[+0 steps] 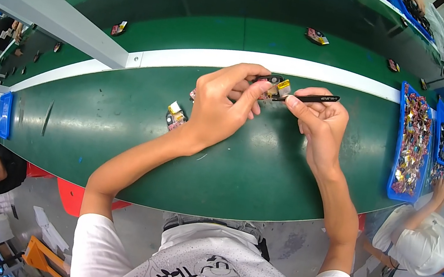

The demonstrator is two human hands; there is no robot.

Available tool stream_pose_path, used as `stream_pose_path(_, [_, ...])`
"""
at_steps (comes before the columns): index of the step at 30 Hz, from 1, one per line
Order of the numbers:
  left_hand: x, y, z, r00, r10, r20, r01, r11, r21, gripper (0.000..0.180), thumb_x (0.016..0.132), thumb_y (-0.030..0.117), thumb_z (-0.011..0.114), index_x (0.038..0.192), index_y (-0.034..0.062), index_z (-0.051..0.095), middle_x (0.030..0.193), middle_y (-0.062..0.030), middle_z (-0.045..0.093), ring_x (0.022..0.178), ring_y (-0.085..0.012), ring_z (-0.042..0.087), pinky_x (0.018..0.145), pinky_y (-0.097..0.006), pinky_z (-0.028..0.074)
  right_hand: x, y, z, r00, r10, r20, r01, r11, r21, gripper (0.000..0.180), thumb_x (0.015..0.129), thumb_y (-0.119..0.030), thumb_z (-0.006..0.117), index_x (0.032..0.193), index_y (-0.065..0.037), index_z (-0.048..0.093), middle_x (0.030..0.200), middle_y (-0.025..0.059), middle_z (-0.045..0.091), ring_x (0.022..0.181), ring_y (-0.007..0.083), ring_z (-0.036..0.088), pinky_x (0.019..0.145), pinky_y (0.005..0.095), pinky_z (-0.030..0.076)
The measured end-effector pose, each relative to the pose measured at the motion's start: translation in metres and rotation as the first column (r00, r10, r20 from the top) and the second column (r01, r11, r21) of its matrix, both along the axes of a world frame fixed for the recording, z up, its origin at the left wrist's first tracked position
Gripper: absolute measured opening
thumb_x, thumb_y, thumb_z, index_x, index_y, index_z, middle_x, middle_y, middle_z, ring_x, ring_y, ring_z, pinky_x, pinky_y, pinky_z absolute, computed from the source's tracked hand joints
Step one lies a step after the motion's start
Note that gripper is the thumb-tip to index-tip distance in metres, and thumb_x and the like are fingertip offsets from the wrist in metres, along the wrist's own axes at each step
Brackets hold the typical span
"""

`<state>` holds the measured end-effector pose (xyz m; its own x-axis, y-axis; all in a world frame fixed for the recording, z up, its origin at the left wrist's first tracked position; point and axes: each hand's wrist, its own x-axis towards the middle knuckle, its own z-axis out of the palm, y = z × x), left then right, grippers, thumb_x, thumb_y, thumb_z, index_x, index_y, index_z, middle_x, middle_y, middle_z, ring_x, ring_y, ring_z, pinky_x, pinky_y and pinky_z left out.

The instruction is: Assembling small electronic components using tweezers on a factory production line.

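Note:
My left hand [225,101] grips a small electronic assembly [272,90] over the green worktable [284,190]. A black housing, a reddish circuit board and a silver piece with yellow tape show on it, partly covered by the fingers. My right hand [324,126] pinches a pair of black tweezers [322,98], whose tips point left and meet the assembly near the silver piece. Whether the tips grasp anything is too small to tell. Beside my left wrist lies a similar assembly [176,117] on the table. Another reddish part [192,94] is mostly hidden behind that hand.
A blue tray [400,196] heaped with small colourful parts stands at the right, another blue tray [4,115] far left. Beyond the white rail [270,63], a green surface [239,33] carries several spaced assemblies. A grey post [66,15] rises at left. Other people sit on both sides.

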<state>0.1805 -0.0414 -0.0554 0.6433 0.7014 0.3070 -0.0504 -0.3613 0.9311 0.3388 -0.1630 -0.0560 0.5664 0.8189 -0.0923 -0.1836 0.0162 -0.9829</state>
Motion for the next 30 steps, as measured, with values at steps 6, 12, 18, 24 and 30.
stream_pose_path(6, [-0.001,0.004,0.007,0.992,-0.114,-0.046,0.098,0.960,-0.262,0.025,0.101,0.010,0.064,0.116,-0.0102,0.067,0.083,-0.0126,0.070,0.060,-0.0144,0.068,0.050,-0.024,0.054,-0.002,-0.001,-0.006,0.989,-0.025,0.146,0.009,0.994,0.108,0.017,0.082,0.002,0.082,0.095,0.003,0.071,0.075,0.0025,0.070,0.055,-0.0010,0.046,0.049,0.0167,0.029])
stream_pose_path(12, [-0.002,0.013,0.008,0.973,-0.219,-0.069,0.165,0.876,-0.453,0.028,0.103,0.014,0.063,0.117,-0.0095,0.067,0.088,-0.0144,0.070,0.060,-0.0166,0.069,0.046,-0.026,0.055,-0.006,-0.002,-0.007,0.934,-0.146,0.325,0.066,0.967,0.246,0.014,0.080,0.004,0.084,0.089,0.003,0.073,0.077,0.0022,0.070,0.052,-0.0013,0.042,0.048,0.0173,0.029])
stream_pose_path(18, [-0.001,0.013,0.006,0.974,-0.228,-0.013,0.198,0.872,-0.448,0.028,0.103,0.014,0.063,0.115,-0.0104,0.068,0.090,-0.0160,0.072,0.060,-0.0169,0.069,0.044,-0.026,0.055,-0.003,-0.001,-0.016,0.824,-0.203,0.529,-0.001,0.933,0.360,0.013,0.078,0.002,0.085,0.087,-0.001,0.076,0.088,0.0074,0.078,0.049,-0.0003,0.044,0.045,0.0176,0.032])
stream_pose_path(24, [-0.002,0.013,0.007,0.972,-0.234,0.008,0.213,0.867,-0.450,0.025,0.103,0.012,0.063,0.114,-0.0101,0.069,0.087,-0.0158,0.072,0.060,-0.0165,0.069,0.045,-0.026,0.055,-0.002,-0.001,-0.018,0.808,-0.191,0.557,-0.040,0.926,0.376,0.015,0.076,0.003,0.086,0.085,-0.003,0.075,0.089,0.0076,0.079,0.046,0.0006,0.045,0.043,0.0181,0.032])
stream_pose_path(30, [0.000,0.011,0.008,0.976,-0.220,-0.001,0.198,0.879,-0.434,0.024,0.102,0.010,0.063,0.113,-0.0102,0.069,0.085,-0.0155,0.072,0.058,-0.0166,0.069,0.045,-0.026,0.054,-0.001,-0.002,-0.018,0.738,-0.230,0.635,-0.094,0.896,0.434,0.016,0.076,0.003,0.086,0.085,-0.003,0.075,0.088,0.0076,0.079,0.047,0.0002,0.048,0.042,0.0186,0.032])
